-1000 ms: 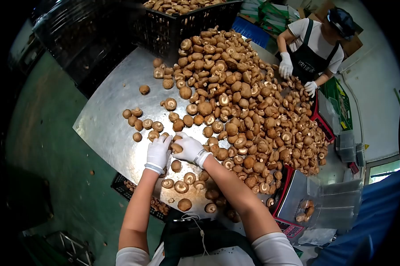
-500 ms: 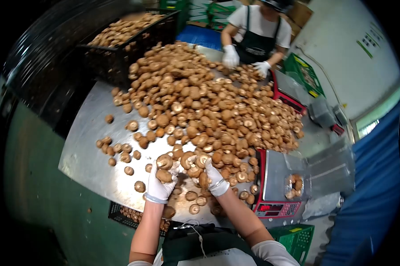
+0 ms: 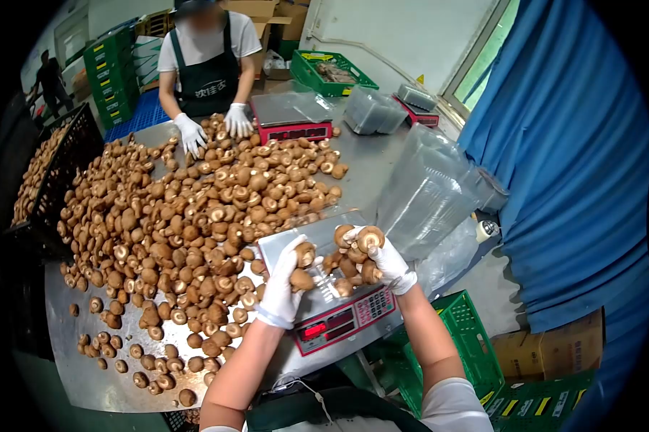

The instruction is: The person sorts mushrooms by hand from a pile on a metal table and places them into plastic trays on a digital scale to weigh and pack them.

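My left hand (image 3: 283, 282), in a white glove, is closed round a couple of brown mushrooms (image 3: 302, 279) at the left side of a red scale (image 3: 346, 320). My right hand (image 3: 390, 265), also gloved, holds several mushrooms (image 3: 370, 237) over the scale's right side. Between the hands, a clear plastic tray (image 3: 326, 286) with mushrooms in it sits on the scale plate, partly hidden by what I hold. The scale's display glows red. A large mushroom pile (image 3: 173, 223) spreads over the metal table to the left.
Across the metal table (image 3: 73, 360), a co-worker (image 3: 208, 65) in white gloves touches the pile beside a second scale (image 3: 293, 129). Stacked clear trays (image 3: 429, 191) stand right of my scale. A black crate (image 3: 80, 144) is at left, a green crate (image 3: 465, 345) at lower right, blue curtain (image 3: 562, 165) beyond.
The view has swung right. Both my hands, which gathered mushrooms from the table, have moved over to the scale with mushrooms in them.
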